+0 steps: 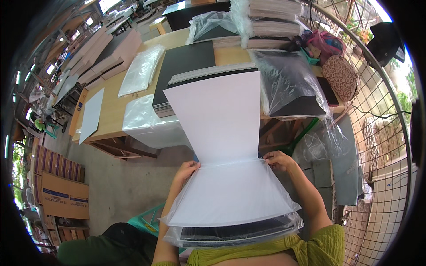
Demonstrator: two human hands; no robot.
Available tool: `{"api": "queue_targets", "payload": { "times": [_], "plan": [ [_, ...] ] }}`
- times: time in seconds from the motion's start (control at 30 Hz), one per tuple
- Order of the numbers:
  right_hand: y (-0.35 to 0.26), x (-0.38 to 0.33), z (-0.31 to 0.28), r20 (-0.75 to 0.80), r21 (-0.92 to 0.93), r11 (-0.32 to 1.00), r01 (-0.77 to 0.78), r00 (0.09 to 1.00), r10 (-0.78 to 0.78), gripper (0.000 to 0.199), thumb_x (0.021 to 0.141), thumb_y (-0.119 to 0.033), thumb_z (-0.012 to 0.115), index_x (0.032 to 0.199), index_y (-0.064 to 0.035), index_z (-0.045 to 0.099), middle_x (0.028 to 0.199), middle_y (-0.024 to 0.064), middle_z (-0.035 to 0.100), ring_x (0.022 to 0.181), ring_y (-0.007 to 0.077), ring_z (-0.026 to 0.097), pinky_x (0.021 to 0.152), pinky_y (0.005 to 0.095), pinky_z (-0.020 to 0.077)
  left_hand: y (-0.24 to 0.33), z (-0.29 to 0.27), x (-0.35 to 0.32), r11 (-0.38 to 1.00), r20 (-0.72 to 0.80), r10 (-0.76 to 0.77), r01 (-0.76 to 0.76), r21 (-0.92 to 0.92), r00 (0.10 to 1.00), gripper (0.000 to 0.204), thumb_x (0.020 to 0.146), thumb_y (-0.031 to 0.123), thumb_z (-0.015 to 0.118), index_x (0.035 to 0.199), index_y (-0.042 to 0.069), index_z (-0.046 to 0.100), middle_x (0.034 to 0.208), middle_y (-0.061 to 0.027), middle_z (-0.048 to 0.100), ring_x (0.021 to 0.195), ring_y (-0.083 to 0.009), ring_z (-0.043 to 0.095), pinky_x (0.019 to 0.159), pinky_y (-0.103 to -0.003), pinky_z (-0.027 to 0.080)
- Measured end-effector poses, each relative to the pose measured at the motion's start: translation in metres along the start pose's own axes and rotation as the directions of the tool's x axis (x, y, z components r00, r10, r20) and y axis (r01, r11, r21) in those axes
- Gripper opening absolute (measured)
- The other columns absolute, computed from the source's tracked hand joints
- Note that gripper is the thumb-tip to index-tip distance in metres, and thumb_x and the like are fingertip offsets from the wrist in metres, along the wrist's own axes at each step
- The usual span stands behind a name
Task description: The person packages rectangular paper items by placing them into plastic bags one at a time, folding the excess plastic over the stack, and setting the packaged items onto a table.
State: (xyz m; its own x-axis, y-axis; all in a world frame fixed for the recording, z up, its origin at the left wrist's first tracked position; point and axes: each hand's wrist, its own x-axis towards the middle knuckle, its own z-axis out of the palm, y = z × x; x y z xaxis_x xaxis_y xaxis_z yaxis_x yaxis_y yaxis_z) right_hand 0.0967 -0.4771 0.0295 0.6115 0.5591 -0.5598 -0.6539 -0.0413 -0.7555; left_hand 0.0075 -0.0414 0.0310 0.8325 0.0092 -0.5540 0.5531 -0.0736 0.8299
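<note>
A large white board [222, 115] slants from the table's edge down toward my lap. Its near part lies inside a clear plastic bag [230, 190], whose mouth crosses the board at its middle. My left hand [188, 169] pinches the bag's mouth at the left edge of the board. At the right edge my right hand [279, 160] pinches the same mouth, fingers closed. Dark, plastic-wrapped boards [239, 232] show beneath the bag's near end, close to my body. Behind the white board's far end rises a stack of black-faced boards [164, 104].
On the wooden table [113, 119] lie clear plastic bags [142, 71], a white sheet [92, 113] and a wrapped black stack [293, 84]. A phone [328, 91] and a patterned pouch [341, 77] sit at the right. Wire fencing [381, 133] runs along the right side; cartons [64, 195] stand at left.
</note>
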Motion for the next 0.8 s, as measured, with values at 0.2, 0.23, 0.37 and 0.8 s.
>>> {"api": "queue_targets", "payload": {
  "times": [0.2, 0.23, 0.37, 0.8],
  "plan": [
    [0.008, 0.034, -0.013, -0.164, -0.131, 0.991, -0.040, 0.986, 0.018, 0.035, 0.071, -0.011, 0.073, 0.102, -0.0004, 0.061, 0.076, 0.0020, 0.059, 0.059, 0.0086, 0.050, 0.046, 0.0230, 0.0343, -0.014, -0.015, 0.023, 0.994, -0.114, -0.055, 0.044, -0.096, 0.992, 0.033, 0.087, 0.034, 0.065, 0.088, 0.001, 0.063, 0.073, -0.0005, 0.058, 0.061, -0.0078, 0.048, 0.055, -0.027, 0.041],
    [0.007, 0.038, -0.008, -0.178, -0.134, 0.990, -0.040, 0.984, 0.016, 0.036, 0.070, -0.010, 0.074, 0.102, -0.0001, 0.061, 0.075, 0.0023, 0.059, 0.058, 0.0087, 0.050, 0.045, 0.0230, 0.0337, -0.019, -0.020, 0.024, 0.992, -0.136, -0.079, 0.065, -0.104, 0.988, 0.034, 0.086, 0.036, 0.066, 0.088, 0.002, 0.063, 0.073, -0.0005, 0.058, 0.061, -0.0081, 0.048, 0.055, -0.028, 0.041],
    [0.005, 0.032, -0.001, -0.324, -0.209, 0.978, 0.015, 0.942, -0.084, 0.037, 0.066, -0.008, 0.076, 0.100, 0.0012, 0.064, 0.068, 0.0037, 0.056, 0.052, 0.0075, 0.045, 0.043, 0.0218, 0.0312, 0.001, -0.002, 0.022, 0.973, -0.142, -0.107, 0.075, -0.217, 0.984, 0.038, 0.082, 0.043, 0.069, 0.086, 0.005, 0.063, 0.072, -0.0002, 0.058, 0.057, -0.0085, 0.048, 0.052, -0.029, 0.041],
    [0.032, 0.037, -0.011, -0.368, -0.290, 0.939, 0.185, 0.884, -0.288, 0.029, 0.069, -0.010, 0.074, 0.094, 0.0018, 0.064, 0.073, 0.0038, 0.061, 0.064, 0.0107, 0.053, 0.056, 0.0241, 0.0389, 0.021, 0.022, -0.037, 0.901, -0.141, 0.030, -0.088, -0.426, 0.990, 0.034, 0.087, 0.031, 0.064, 0.103, 0.001, 0.058, 0.089, -0.0014, 0.057, 0.077, -0.0074, 0.053, 0.066, -0.022, 0.043]
  ]
}}
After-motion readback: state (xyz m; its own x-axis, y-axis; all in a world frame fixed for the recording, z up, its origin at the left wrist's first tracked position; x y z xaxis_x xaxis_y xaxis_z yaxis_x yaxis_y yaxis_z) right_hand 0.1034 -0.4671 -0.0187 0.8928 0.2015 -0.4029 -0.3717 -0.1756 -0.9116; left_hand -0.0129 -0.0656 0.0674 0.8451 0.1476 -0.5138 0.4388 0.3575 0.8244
